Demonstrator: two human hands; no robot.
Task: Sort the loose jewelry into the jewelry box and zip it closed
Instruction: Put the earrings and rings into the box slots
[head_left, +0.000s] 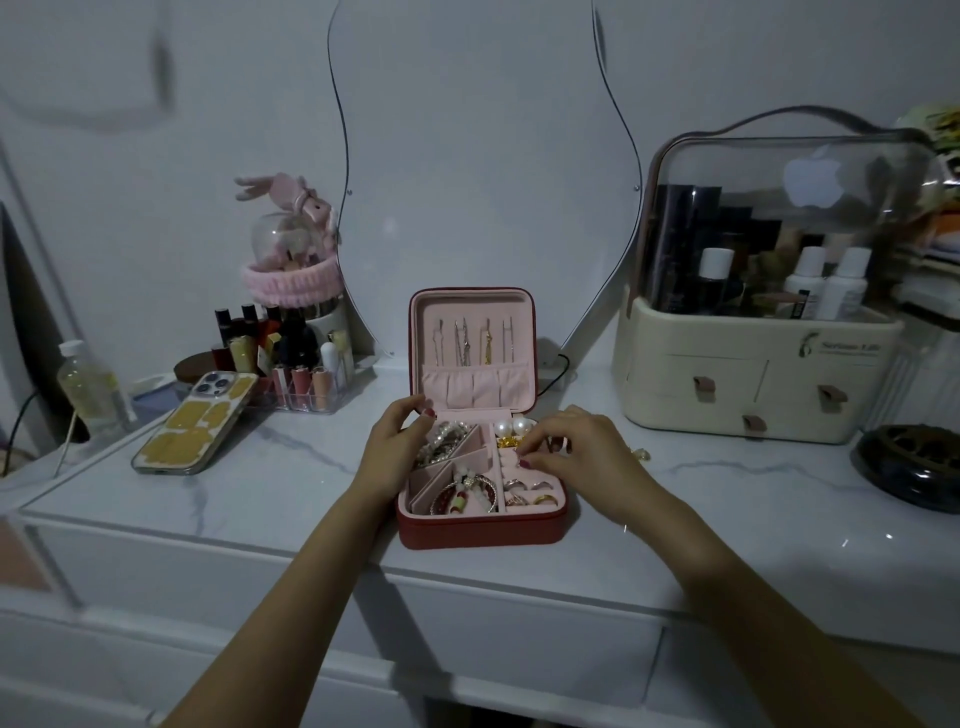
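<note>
The jewelry box (480, 467) is set open on the marble counter (260, 467), straight ahead of the person, with its lid (471, 343) stood upright at the far side and necklaces hung inside it. The tray is seen nearly filled: bracelets in the left compartments, pearl earrings (511, 427) at the back right, rings (530, 493) seated in the padded rolls at the near right.

The left hand (397, 447) is laid against the box's left wall, fingers curled over the far left corner of the tray, thumb near the hinge; the box appears to be steadied by it. The right hand (566, 447) is held over the right half of the tray, fingertips drawn together above the ring rolls, as if something small is being pinched or pressed in; whether a piece is actually held cannot be told.

One small gold piece (641, 453) is left loose on the counter, just right of the right hand and well clear of the box. It lies nearer to the right hand, so it would be reached from that side, and then carried leftward to the tray. Zipping is judged still to come, since the lid is up.
</note>
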